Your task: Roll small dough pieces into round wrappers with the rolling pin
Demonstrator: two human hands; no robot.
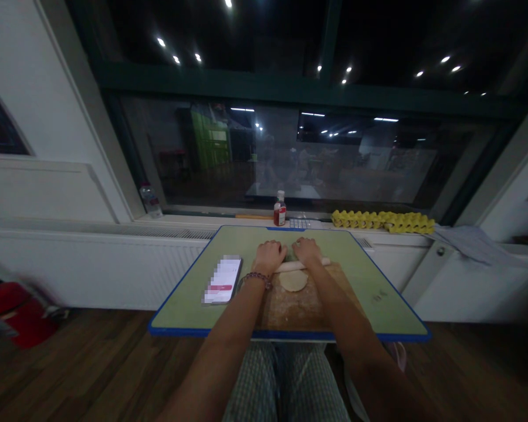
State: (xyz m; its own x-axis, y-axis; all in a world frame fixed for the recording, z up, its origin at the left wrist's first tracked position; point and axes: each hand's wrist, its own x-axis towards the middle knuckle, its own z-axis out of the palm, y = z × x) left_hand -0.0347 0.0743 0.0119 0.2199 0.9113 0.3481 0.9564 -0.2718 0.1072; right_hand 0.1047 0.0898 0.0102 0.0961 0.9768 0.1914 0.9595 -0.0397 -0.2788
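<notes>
On a worn wooden board [295,313] lies a flat round of pale dough [293,281]. A thin light rolling pin [290,266] lies crosswise along the dough's far edge. My left hand [270,257] is closed over the pin's left part, a beaded bracelet on its wrist. Over the right part, my right hand [308,251] is curled, and the pin's end sticks out beyond that wrist. Both palms hide parts of the pin, and the fingertips show only in part.
A lit phone [224,280] lies left of the board on the green, blue-edged table [185,302]. On the sill behind stand a small red-labelled bottle [280,209], yellow egg trays [382,221] and a clear bottle [150,200]. A red bin [17,313] stands at left.
</notes>
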